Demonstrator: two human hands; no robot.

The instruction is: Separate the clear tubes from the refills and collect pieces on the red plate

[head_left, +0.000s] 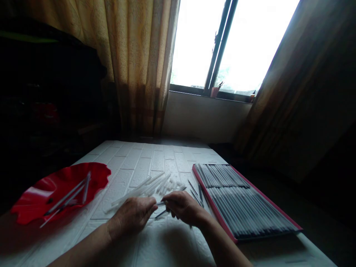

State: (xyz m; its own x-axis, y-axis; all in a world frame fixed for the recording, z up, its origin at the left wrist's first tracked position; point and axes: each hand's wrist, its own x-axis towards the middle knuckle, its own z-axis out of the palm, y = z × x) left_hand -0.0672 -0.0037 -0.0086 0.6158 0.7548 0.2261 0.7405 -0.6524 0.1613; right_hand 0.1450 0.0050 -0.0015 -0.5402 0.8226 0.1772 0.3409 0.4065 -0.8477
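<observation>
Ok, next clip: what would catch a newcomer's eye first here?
Probably the bright window at top centre, then the red wavy dish at left, holding a few thin sticks. At the bottom, the left hand and right hand meet over a thin rod, beside a red-edged tray packed with rods.

Bright window, tan curtain, dim room.

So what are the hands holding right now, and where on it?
The left hand and right hand pinch a thin dark stick between their fingertips, apparently one at each end; the exact grip is blurred.
</observation>
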